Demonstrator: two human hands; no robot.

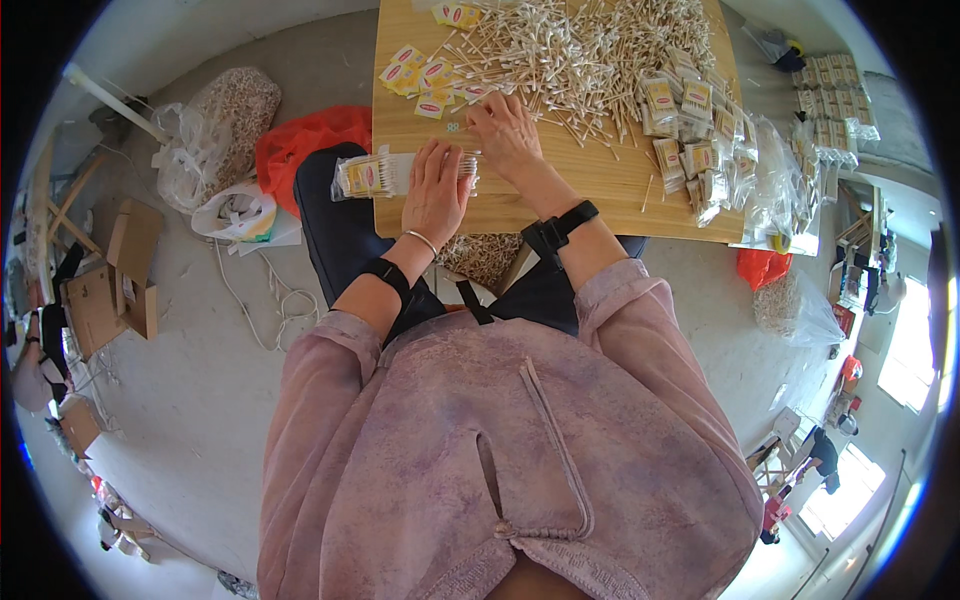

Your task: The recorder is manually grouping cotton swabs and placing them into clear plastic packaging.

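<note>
At the near left edge of the wooden table (590, 190), my left hand (437, 188) bends over a small bundle of cotton swabs (468, 166), whose white tips show beside its fingers. Just left of it, a clear pack of cotton swabs (362, 177) with a yellow-and-white card lies at the table edge. My right hand (508, 135) is a little farther off, its fingers curled and pinched together; what they hold, if anything, is hidden. Close beyond both hands are several loose yellow-and-white cards (434, 75).
A big heap of loose cotton swabs (580, 50) covers the far side of the table. Filled clear packs (697, 97) pile up at the right, beside plastic bags (775, 180). On the floor at left are a red bag (300, 145), a bulging clear sack (235, 110) and a cardboard box (132, 260).
</note>
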